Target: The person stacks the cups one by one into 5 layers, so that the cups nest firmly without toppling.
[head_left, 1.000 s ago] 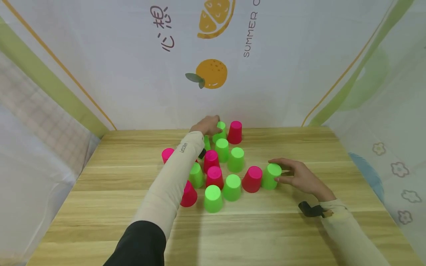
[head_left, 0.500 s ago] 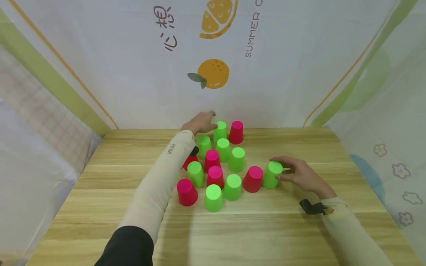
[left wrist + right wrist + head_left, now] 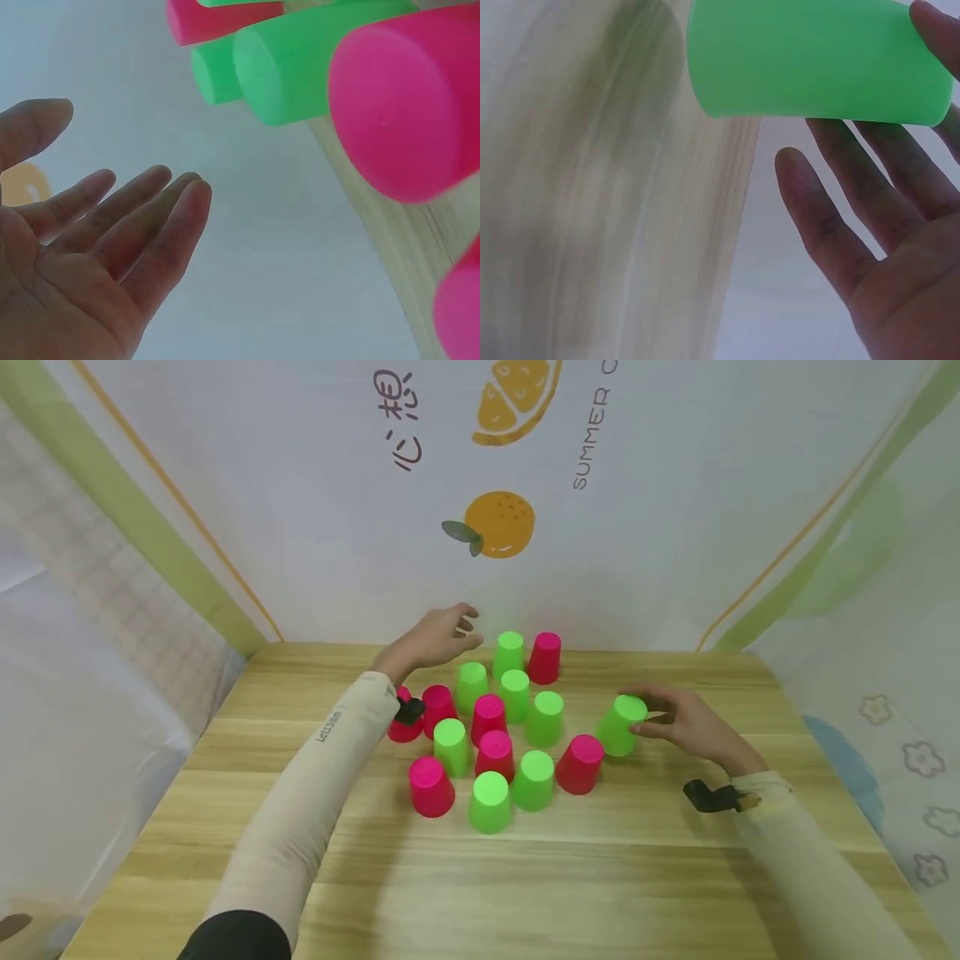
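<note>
Upside-down pink and green plastic cups stand grouped on the wooden table. My right hand pinches a green cup between thumb and fingers at the group's right side. In the right wrist view, that green cup appears raised off the wood, its shadow apart from it. My left hand hovers at the back left with relaxed, spread fingers and holds nothing. Nearest to it are a far green cup and another green cup. The left wrist view shows its bare palm.
A pink cup stands just left of the held one. Another pink cup is partly covered by the left wrist camera. Behind the table's back edge hangs a white curtain with fruit prints.
My left hand has drawn back leftward from the far green cup, leaving it standing. My right hand has lifted its green cup and shifted it away from the neighbouring pink cup.
</note>
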### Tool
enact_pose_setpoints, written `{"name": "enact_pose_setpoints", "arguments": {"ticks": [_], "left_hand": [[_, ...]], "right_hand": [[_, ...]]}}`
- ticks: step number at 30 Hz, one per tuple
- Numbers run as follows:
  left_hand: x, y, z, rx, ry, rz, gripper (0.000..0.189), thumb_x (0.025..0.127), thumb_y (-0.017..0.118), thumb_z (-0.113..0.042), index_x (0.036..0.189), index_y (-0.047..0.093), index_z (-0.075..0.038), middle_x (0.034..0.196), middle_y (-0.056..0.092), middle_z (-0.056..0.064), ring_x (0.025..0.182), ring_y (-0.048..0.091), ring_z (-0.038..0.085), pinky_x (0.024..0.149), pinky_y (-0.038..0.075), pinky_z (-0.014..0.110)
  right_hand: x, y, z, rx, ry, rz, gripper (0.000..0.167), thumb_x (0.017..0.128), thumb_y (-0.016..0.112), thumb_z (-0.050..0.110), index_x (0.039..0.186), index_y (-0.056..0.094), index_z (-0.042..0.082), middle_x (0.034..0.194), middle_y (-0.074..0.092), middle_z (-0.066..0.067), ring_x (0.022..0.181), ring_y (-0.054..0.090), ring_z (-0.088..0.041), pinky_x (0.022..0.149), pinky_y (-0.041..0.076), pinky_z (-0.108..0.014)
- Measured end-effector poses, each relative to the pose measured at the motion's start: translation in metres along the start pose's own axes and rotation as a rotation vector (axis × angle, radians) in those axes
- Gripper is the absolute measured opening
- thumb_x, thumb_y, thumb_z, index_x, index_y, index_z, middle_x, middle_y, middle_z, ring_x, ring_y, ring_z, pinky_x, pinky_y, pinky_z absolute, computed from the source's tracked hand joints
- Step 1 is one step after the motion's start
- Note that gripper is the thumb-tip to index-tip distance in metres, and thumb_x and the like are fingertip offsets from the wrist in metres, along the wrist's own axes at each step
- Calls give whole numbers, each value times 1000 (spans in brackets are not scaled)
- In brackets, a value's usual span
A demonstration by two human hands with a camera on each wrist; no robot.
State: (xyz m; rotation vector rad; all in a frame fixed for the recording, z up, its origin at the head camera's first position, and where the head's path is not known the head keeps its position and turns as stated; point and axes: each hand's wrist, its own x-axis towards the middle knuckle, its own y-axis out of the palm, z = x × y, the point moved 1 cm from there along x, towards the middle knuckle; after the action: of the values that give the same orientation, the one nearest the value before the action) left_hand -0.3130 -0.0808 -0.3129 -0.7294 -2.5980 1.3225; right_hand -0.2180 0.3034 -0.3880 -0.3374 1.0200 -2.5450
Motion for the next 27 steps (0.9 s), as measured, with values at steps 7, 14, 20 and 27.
{"name": "enact_pose_setpoints", "arguments": {"ticks": [7, 14, 20, 27], "left_hand": [[-42, -1, 6, -96, 58, -41, 50, 102, 56, -23, 146, 42, -3, 144, 55, 21, 136, 55, 35, 112, 48, 46], [-88, 12, 7, -160, 98, -72, 49, 100, 60, -21, 143, 46, -4, 143, 56, 16, 134, 57, 34, 108, 52, 46], [-123, 30, 12, -143, 146, -117, 46, 98, 63, -17, 140, 51, -4, 138, 62, 12, 124, 65, 31, 100, 57, 44], [-151, 47, 19, -131, 143, -132, 40, 99, 61, -18, 135, 56, -3, 133, 64, 12, 114, 67, 28, 94, 59, 41]], "right_hand": [[19, -4, 5, -9, 22, 21, 51, 92, 74, 18, 139, 57, 8, 128, 67, -12, 113, 64, -15, 90, 52, -15], [43, -12, 13, -19, 26, 35, 53, 93, 72, 18, 141, 54, 4, 132, 65, -16, 121, 63, -31, 96, 51, -23], [63, -21, 24, -69, -5, 3, 51, 92, 73, 16, 139, 57, 5, 129, 67, -17, 119, 65, -38, 96, 53, -28], [87, -28, 44, -43, 35, -8, 50, 91, 73, 12, 138, 58, 7, 129, 66, -16, 120, 65, -36, 102, 52, -47]]}}
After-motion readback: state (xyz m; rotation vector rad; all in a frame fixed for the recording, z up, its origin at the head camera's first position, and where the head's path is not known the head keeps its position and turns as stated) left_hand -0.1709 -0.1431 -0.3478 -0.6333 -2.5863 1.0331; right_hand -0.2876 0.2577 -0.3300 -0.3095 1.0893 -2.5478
